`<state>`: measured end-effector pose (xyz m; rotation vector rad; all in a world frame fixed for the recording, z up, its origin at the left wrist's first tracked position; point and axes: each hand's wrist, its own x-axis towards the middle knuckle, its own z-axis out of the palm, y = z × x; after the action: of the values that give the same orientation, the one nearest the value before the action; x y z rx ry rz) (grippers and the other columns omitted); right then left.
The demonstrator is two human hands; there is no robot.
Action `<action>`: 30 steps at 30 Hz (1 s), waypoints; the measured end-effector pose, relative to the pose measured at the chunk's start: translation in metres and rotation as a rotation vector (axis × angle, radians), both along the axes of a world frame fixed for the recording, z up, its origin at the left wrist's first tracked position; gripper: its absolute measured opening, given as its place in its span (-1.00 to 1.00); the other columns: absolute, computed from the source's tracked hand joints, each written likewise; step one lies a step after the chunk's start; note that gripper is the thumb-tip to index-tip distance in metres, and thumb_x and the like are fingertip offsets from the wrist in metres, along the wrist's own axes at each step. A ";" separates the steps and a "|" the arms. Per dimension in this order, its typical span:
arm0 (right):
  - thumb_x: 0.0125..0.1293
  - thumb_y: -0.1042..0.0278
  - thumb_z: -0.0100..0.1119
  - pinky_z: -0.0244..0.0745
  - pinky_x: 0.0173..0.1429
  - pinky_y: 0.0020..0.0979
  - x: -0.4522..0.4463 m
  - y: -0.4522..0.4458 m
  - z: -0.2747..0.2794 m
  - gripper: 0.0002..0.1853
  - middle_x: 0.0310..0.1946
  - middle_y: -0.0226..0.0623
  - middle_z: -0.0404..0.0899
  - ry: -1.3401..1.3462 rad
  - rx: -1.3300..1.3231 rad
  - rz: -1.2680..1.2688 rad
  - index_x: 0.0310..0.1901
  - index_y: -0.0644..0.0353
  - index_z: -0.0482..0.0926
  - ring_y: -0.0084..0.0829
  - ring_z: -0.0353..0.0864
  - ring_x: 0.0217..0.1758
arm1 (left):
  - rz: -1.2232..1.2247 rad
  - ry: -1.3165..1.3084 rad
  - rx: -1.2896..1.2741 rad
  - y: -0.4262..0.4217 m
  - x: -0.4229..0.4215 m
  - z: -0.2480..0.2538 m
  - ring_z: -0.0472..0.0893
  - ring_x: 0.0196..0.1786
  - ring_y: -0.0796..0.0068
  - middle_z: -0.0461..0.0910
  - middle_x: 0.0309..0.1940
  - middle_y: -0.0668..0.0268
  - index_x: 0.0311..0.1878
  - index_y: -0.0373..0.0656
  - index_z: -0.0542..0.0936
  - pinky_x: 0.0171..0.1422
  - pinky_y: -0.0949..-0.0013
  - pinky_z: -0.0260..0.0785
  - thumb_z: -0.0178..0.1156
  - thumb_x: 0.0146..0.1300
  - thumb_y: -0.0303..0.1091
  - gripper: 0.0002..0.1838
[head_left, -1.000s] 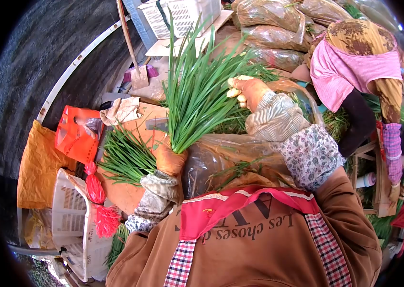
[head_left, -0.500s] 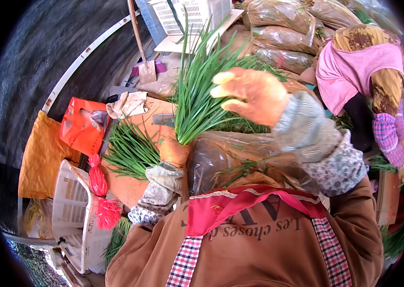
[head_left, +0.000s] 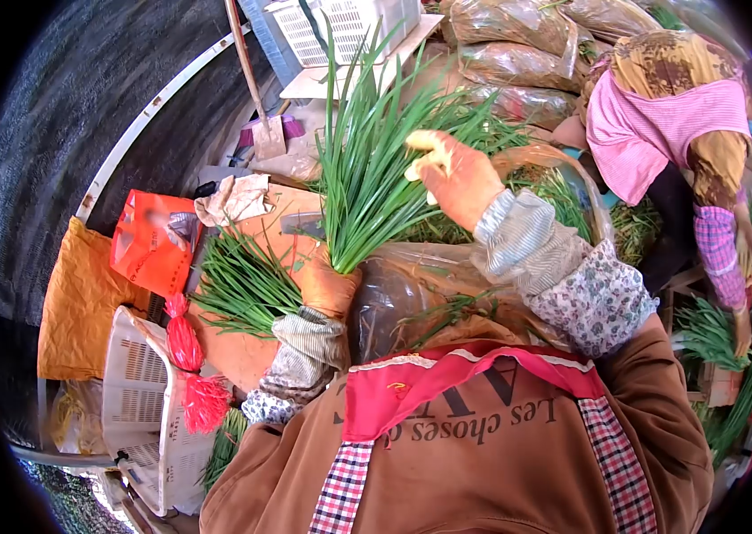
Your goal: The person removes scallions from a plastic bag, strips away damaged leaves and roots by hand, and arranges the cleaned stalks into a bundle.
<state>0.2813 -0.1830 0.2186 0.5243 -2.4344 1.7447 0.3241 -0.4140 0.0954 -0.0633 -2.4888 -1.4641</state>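
Note:
A fanned bunch of long green leaves [head_left: 363, 178] stands up from my left hand [head_left: 326, 283], whose gloved fingers are wrapped round its lower end. Just to the right of the leaves is my right hand [head_left: 456, 178], in an orange glove with pale fingertips. Its fingers are bent towards the thumb, and whether anything thin is between them is too small to tell. Beside my left hand, a second green bunch [head_left: 247, 283] lies on the orange-brown board [head_left: 225, 347]. Clear plastic [head_left: 420, 276] with loose leaves on it spreads in front of my body.
Red ties [head_left: 185, 343] hang over a white crate [head_left: 134, 392] at the left, near a red bag [head_left: 152, 245]. A shovel [head_left: 267, 138] stands behind the board. Filled plastic sacks [head_left: 518, 67] are stacked at the back. A co-worker in pink [head_left: 665, 125] bends over greens at the right.
My right hand moved from behind the leaves towards me, opened, then shifted back a little with its fingers bent. My left hand still grips the bunch. The co-worker's hands now have greens by them.

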 end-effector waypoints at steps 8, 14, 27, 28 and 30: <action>0.17 0.32 0.07 0.46 -0.34 -0.51 -0.016 0.000 0.001 -0.44 -0.34 -0.18 0.58 -0.237 -0.086 -0.009 0.18 0.37 0.20 -0.50 0.54 -0.43 | -0.021 -0.033 -0.049 0.005 0.009 0.014 0.59 -0.33 0.28 0.61 -0.40 0.18 -0.20 -0.16 0.53 -0.23 0.36 0.39 0.18 -0.15 -0.49 -0.68; 0.21 0.36 -0.01 0.36 -0.42 -0.58 -0.010 0.003 0.010 -0.81 -0.47 -0.30 0.58 -0.329 -0.160 0.181 -0.26 0.27 0.52 -0.56 0.47 -0.55 | 0.053 0.010 -0.071 -0.001 0.002 0.002 0.60 -0.33 0.24 0.61 -0.39 0.16 -0.21 -0.12 0.56 -0.23 0.33 0.40 0.21 -0.08 -0.42 -0.72; 0.11 0.36 0.08 0.28 -0.52 -0.60 -0.016 0.036 0.036 -0.78 -0.60 -0.39 0.48 -0.348 -0.150 0.611 -0.26 0.31 0.53 -0.62 0.40 -0.60 | 0.298 -0.233 -0.433 0.000 0.008 0.035 0.58 -0.23 0.05 0.59 -0.34 0.06 -0.12 -0.02 0.53 -0.17 0.19 0.41 0.24 -0.06 -0.26 -0.65; 0.11 0.35 0.10 0.31 -0.51 -0.59 -0.009 0.036 0.042 -0.74 -0.61 -0.43 0.46 -0.327 0.194 0.492 -0.19 0.29 0.54 -0.63 0.40 -0.60 | 0.323 -0.230 -0.458 -0.001 0.008 0.037 0.58 -0.23 0.04 0.59 -0.35 0.06 -0.12 -0.01 0.53 -0.17 0.18 0.41 0.23 -0.05 -0.26 -0.65; 0.10 0.32 0.15 0.32 -0.51 -0.60 0.011 0.015 0.046 -0.57 -0.59 -0.48 0.48 0.079 0.737 0.333 0.06 0.16 0.45 -0.69 0.35 -0.62 | 0.349 -0.252 -0.506 -0.005 0.001 0.032 0.57 -0.23 0.03 0.58 -0.35 0.05 -0.14 0.03 0.53 -0.18 0.15 0.40 0.21 -0.03 -0.18 -0.68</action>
<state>0.2924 -0.1679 0.2645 1.0840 -3.0090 0.7983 0.3253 -0.4192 0.1278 0.4646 -2.8244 -0.7239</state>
